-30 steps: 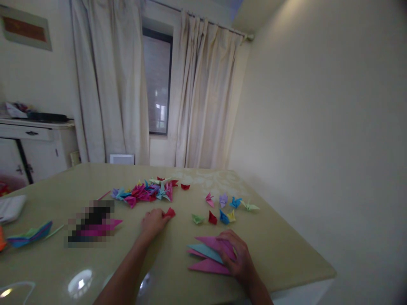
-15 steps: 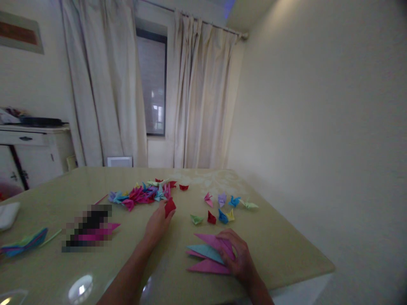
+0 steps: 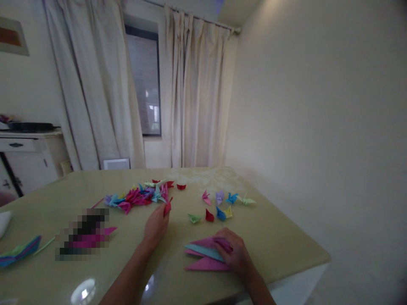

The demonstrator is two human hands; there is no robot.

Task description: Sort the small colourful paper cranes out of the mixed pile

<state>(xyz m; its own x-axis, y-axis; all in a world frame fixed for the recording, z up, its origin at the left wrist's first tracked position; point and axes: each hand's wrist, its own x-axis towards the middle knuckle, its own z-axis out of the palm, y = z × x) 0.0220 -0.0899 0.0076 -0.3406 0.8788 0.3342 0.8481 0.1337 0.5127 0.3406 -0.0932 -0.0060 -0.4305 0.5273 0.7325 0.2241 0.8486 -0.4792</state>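
Note:
My left hand (image 3: 157,226) pinches a small red origami crane (image 3: 168,207) just above the table, fingers closed round its lower part. A heap of origami cranes (image 3: 136,197) in several colours lies just beyond it. Near the front edge, my right hand (image 3: 233,250) closes its thumb and fingers on long folded paper pieces, a pink folded paper (image 3: 203,242) above a light blue folded paper (image 3: 206,251). Another pink folded paper (image 3: 206,265) lies flat beneath them, partly under the hand. Fingertip details of the right hand are partly hidden.
Two loose rows of small cranes stand to the right, with a blue crane (image 3: 232,198) and a small red crane (image 3: 209,215) among them. Left lie a pixelated object (image 3: 84,231) and a blue-green folded paper (image 3: 20,254). The table (image 3: 286,237) ends near the wall.
The red crane in my left hand has turned, showing a narrower side. Under my right hand the top pink paper has come down closer to the blue one. The view has shifted slightly.

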